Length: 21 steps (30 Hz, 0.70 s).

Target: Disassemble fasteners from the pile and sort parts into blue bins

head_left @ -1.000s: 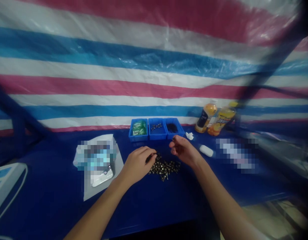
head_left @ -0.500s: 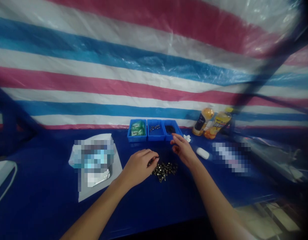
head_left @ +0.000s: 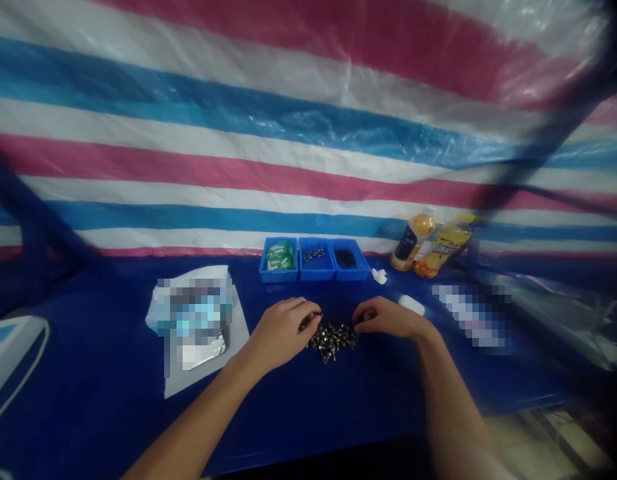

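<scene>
A pile of small dark, shiny metal pieces (head_left: 332, 341) lies on the blue table. At its left edge is my left hand (head_left: 287, 331), its thumb and fingers closed on something small and dark that I cannot make out. My right hand (head_left: 388, 318) is at the pile's right edge, thumb and forefinger apart, with nothing visible between them. Behind the pile stand three blue bins: the left bin (head_left: 279, 276) holds green-and-white packets, the middle bin (head_left: 317, 275) a few small metal pieces, the right bin (head_left: 351, 274) something black.
Two drink bottles (head_left: 412, 241) stand at the back right, near a crumpled white tissue (head_left: 379, 276) and a white case (head_left: 411, 305). A white sheet (head_left: 181, 385) with a plastic bag lies at the left. A striped sheet (head_left: 248, 180) hangs behind the table.
My right hand has moved down from in front of the right bin to the pile's right edge. My left hand stays beside the pile. The view has shifted slightly.
</scene>
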Motion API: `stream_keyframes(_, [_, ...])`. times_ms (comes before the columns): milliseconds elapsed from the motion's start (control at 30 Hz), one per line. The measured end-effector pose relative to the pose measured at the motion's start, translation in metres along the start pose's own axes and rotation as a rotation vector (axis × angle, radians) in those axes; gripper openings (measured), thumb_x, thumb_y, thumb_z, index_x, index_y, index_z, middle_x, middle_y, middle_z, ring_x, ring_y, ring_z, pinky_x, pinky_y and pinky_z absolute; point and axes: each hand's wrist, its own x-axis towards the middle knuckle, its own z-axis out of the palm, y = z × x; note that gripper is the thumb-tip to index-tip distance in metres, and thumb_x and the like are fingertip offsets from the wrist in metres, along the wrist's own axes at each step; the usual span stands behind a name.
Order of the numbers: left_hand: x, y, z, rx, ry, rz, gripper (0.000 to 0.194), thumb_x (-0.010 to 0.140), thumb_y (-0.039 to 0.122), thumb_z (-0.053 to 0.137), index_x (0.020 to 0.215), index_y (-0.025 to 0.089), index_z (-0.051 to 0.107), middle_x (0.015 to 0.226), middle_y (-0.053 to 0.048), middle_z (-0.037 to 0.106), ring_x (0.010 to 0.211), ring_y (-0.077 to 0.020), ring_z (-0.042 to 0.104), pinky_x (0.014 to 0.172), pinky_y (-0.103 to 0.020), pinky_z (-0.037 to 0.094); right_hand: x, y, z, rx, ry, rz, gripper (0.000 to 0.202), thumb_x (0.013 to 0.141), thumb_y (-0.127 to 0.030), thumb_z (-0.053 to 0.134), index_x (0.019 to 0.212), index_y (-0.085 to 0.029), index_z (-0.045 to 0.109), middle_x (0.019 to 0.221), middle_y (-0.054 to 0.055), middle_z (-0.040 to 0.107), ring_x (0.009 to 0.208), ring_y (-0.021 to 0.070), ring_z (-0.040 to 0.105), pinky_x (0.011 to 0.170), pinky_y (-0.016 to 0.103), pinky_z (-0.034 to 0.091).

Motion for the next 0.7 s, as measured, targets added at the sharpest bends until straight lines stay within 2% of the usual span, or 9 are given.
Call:
stream_keyframes(133, [0.0,-0.001,-0.001,-0.005,-0.009,-0.013,0.021,0.095,0.024,0.046,0.106,0.025,0.063,0.095,-0.001,0.067,0.087,-0.0166,0.062,0.079,-0.032,0.05,0.005,0.0,0.002,0.02,0.06,-0.051,0.021,0.075,-0.035,0.069,0.085,-0.017,0.073,0.064,0.0,0.062,0.059,0.0129,0.052,0.053,0.025,0.035])
stream_keyframes(300, [0.0,0.0,-0.001,-0.008,-0.003,0.001,0.02,0.095,0.025,0.047,0.106,0.025,0.063,0.096,-0.001,0.066,0.087,-0.0167,0.062,0.08,-0.033,0.05,0.012,-0.007,0.009,0.33,0.203,-0.163,0.019,0.077,-0.032,0.067,0.088,-0.016,0.065,0.07,0.001,0.064,0.058,0.0118,0.054,0.055,0.025,0.039])
stream_keyframes(433, [0.0,0.002,0.0,-0.009,0.02,-0.004,0.019,0.094,0.027,0.049,0.108,0.026,0.062,0.094,0.0,0.065,0.084,-0.0163,0.061,0.077,-0.033,0.05,0.02,-0.021,0.025,0.577,0.142,-0.286,0.023,0.078,-0.034,0.068,0.09,-0.017,0.059,0.077,0.004,0.069,0.056,0.0121,0.057,0.054,0.025,0.039])
stream_keyframes(500, [0.0,0.003,0.0,-0.023,0.042,0.006,0.019,0.093,0.029,0.051,0.109,0.025,0.061,0.093,0.0,0.065,0.084,-0.0166,0.061,0.076,-0.033,0.05,0.023,-0.028,0.034,0.65,0.111,-0.307,0.024,0.08,-0.037,0.067,0.092,-0.017,0.059,0.081,0.004,0.069,0.056,0.0117,0.058,0.051,0.024,0.034])
stream_keyframes(700, [0.001,0.002,0.005,-0.065,0.163,0.062,0.015,0.093,0.029,0.053,0.102,0.023,0.062,0.094,-0.001,0.065,0.087,-0.0162,0.061,0.079,-0.032,0.05,0.026,-0.039,0.05,0.819,0.105,-0.297,0.025,0.079,-0.04,0.071,0.087,-0.018,0.062,0.07,-0.002,0.056,0.051,0.006,0.04,0.048,0.022,0.022])
